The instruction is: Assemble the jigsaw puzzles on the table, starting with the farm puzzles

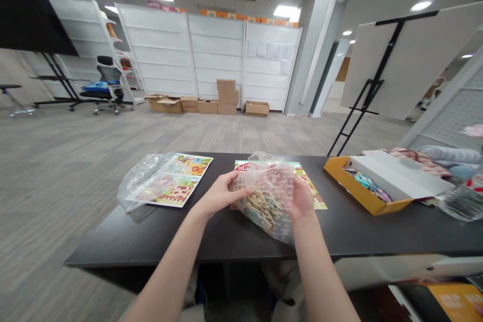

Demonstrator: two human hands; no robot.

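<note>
A clear plastic bag [264, 201] full of small flat pieces, tan with some blue, is held up between my two hands over the dark table [211, 241]. My left hand [224, 193] grips the bag's left side, its thumb lying across the front. At the bag's right edge, my right hand [303, 198] is closed on the plastic, its fingers partly behind the bag. Behind and below the bag lies a colourful printed board [319, 198], mostly covered. On the left part of the table, printed picture sheets [181, 191] lie partly under crumpled clear plastic wrap [139, 181].
An open yellow box [362, 193] with colourful items inside stands to the right, its white lid folded back. Beyond it are a plastic-wrapped item [464, 201] and rolled cloths [445, 153]. A black easel stand [372, 90] rises behind the table. Cardboard boxes line the far shelves.
</note>
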